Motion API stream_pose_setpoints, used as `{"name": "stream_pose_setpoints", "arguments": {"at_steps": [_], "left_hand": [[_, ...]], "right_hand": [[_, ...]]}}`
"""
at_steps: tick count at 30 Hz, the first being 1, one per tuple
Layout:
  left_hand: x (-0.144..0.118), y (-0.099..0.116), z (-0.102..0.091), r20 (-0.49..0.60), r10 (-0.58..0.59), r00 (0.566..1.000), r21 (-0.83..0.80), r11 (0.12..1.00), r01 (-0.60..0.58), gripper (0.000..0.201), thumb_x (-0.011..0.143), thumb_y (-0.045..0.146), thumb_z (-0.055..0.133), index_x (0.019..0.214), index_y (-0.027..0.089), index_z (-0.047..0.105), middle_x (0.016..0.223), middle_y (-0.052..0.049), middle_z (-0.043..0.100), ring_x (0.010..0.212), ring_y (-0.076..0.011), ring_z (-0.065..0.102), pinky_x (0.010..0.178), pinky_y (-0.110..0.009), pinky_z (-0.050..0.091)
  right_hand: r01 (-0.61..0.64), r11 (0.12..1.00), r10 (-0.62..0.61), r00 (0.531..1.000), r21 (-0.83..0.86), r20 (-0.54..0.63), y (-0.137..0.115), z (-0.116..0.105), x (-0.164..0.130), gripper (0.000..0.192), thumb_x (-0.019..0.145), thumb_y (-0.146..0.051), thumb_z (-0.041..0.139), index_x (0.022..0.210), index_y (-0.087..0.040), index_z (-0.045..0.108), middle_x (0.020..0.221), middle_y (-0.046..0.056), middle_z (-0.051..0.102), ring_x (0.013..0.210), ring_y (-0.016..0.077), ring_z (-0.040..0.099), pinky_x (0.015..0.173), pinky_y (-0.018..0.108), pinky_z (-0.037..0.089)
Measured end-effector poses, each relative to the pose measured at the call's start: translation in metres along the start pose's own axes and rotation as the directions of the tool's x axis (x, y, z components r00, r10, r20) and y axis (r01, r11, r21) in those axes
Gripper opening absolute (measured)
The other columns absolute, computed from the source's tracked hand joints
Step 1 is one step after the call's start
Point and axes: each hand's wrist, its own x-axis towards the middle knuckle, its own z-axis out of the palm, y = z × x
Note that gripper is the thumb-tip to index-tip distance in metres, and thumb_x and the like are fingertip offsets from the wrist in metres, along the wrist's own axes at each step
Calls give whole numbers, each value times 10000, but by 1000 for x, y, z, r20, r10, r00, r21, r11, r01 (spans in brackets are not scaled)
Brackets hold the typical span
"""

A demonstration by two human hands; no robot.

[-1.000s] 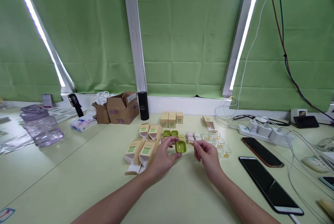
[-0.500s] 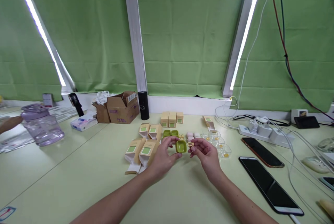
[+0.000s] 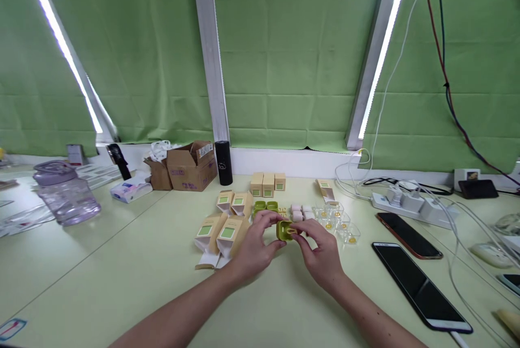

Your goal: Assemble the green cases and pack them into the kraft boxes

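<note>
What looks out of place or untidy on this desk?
Mostly tidy. The open tan cartons lie tipped over beside the left hand, unlike the upright boxes behind; white cables sprawl at right.

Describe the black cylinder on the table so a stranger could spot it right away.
Find the white window post between the green blinds. At its foot stands the black cylinder, just right of the open cardboard box. It is the only tall, dark, upright thing among tan boxes.
</note>
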Motion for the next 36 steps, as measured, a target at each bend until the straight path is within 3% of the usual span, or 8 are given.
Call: {"name": "stream_pose_setpoints", "arguments": {"at_steps": [5,11,22,36], "left_hand": [[-1,-1,1,15,42,999,-25,999,-42,447,805,56,733,1194,266,665,1278,-81,586,1230,-245,594,1116,-447,514],[-3,-2,1,29,89,996,14,996,-89,493,792,33,734,1216,279,683,1286,-83,595,1315,-273,556,1141,-458,500],[-4,-5,0,25,116,993,28,993,-117,505,781,40,760,1221,280,698,1286,-89,608,1308,-289,569,1135,-464,497],[-5,-3,1,46,92,995,-16,996,-91,491,784,36,753,1204,285,709,1284,-85,596,1280,-271,583,1133,-451,515]], "right_hand": [[168,960,-166,986,-226,27,4,-1,0,216,989,-100,604,1123,-237,704,974,80,712,886,237,633,753,390,535],[248,890,-231,969,-382,92,2,-3,0,170,990,-113,596,1083,-214,696,928,87,654,843,236,577,695,369,469],[313,839,-281,950,-444,140,0,-2,2,136,1006,-116,580,1019,-206,681,810,58,657,759,226,532,657,373,394],[326,860,-280,945,-392,169,3,-2,2,180,1019,-104,561,1027,-219,699,793,55,682,749,222,532,655,370,400]]}}
